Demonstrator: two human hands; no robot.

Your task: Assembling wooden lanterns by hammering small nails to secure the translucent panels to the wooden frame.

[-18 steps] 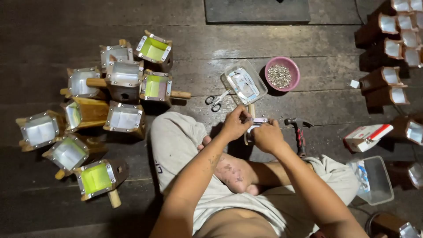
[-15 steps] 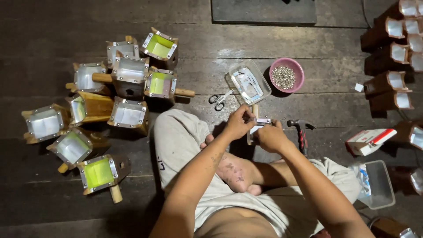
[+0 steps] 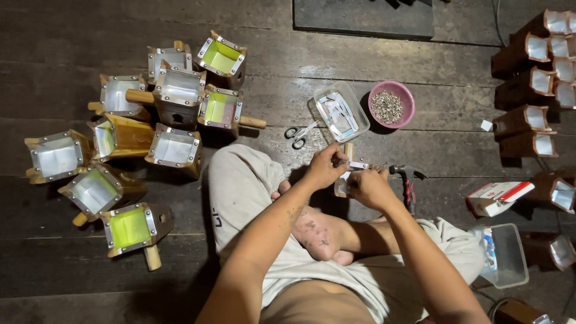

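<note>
Head view, left hand (image 3: 324, 168) and right hand (image 3: 369, 187) pinching small wooden piece (image 3: 347, 171) between them

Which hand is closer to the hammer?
Right. The right hand sits just beside the hammer, nearly touching its handle. The left hand is farther off, on the other side.

A pile of wooden boxes with metal-rimmed faces (image 3: 174, 96) fills the upper left of the frame on the dark plank floor (image 3: 78, 282); some faces are silver, some yellow-green. Near the upper middle lie scissors (image 3: 298, 133), just beside a clear plastic tray (image 3: 341, 111), and next to that a pink bowl of small metal pieces (image 3: 391, 104). A row of dark wooden boxes (image 3: 534, 72) lines the right edge. Lower right sit a red-and-white carton (image 3: 498, 197) and a clear tub (image 3: 507, 255).
</note>
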